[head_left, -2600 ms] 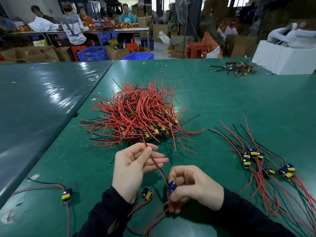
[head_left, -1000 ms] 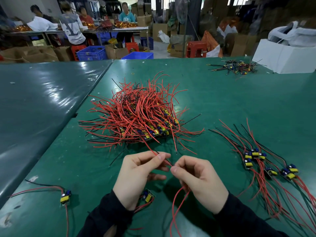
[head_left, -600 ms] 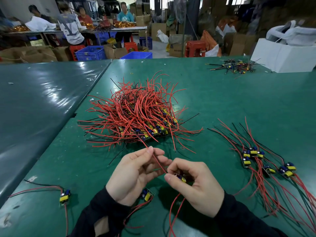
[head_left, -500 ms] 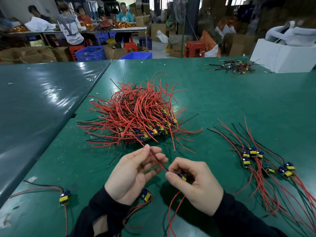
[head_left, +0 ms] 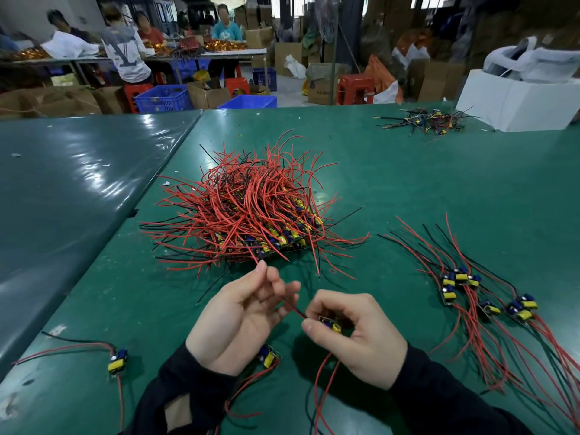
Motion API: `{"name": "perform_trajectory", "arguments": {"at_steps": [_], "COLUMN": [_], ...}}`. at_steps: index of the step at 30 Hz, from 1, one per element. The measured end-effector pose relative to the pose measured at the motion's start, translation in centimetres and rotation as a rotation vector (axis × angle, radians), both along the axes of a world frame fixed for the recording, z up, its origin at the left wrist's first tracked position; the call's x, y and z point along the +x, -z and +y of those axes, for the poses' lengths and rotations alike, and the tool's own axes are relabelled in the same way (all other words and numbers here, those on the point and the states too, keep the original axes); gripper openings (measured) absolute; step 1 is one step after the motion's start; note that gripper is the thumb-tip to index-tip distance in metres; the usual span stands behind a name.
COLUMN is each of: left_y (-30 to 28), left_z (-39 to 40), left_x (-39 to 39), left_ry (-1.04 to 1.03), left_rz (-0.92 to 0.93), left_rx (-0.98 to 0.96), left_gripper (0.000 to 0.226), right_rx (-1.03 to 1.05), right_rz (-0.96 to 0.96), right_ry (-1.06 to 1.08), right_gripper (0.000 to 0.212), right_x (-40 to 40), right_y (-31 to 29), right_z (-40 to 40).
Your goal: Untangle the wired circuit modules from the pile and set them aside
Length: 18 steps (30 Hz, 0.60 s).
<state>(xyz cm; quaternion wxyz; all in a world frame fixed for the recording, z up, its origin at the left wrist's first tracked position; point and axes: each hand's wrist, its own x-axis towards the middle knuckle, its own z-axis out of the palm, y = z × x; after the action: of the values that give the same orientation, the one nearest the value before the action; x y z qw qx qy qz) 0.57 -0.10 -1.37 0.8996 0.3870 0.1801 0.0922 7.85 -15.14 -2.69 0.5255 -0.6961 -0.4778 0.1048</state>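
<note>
Circuit module [head_left: 329, 324], a small board with a yellow and blue part on it, sits cupped inside the curled fingers of the right hand [head_left: 354, 334], close in front of the person and clear of the tangled pile [head_left: 248, 215] of red and black wires farther up the green table [head_left: 439, 183]. One of its red leads [head_left: 293, 309] runs up and left from the right hand's grip into the left hand [head_left: 241, 312], whose thumb and fingers close lightly round it; the lead looks to be drawn straight between the two hands, probably so it can be smoothed out before the module is laid down. Two more wires hang from under the right hand toward the near edge. Freed modules [head_left: 483, 296] lie in a loose row at the right with their leads trailing toward the person, which is likely where this one belongs. Another module [head_left: 268, 359] rests on the table just under the left wrist, and a single one [head_left: 117, 362] lies apart at the left.
</note>
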Motion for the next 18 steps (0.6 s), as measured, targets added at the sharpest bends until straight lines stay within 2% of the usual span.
{"name": "perform_trajectory", "arguments": {"at_steps": [4,8,18], "left_y": [0.1,-0.2,-0.4], "left_z": [0.1,0.5,1.1], "left_x": [-0.2,0.0,-0.3], "left_ry": [0.029,-0.086,-0.042], "left_rz": [-0.014,-0.017,-0.007], "left_rx": [-0.021,-0.068,-0.088], "left_gripper": [0.033,0.033,0.034], "right_rx": [0.002,-0.029,-0.075], "right_rz": [0.026,0.004,0.008], "right_ry": [-0.078,-0.031,-0.087], "right_gripper": [0.017,0.018,0.018], "right_x": [-0.4,0.1,0.1], "right_y": [0.3,0.4,0.5], "right_z": [0.2,0.0,0.0]}}
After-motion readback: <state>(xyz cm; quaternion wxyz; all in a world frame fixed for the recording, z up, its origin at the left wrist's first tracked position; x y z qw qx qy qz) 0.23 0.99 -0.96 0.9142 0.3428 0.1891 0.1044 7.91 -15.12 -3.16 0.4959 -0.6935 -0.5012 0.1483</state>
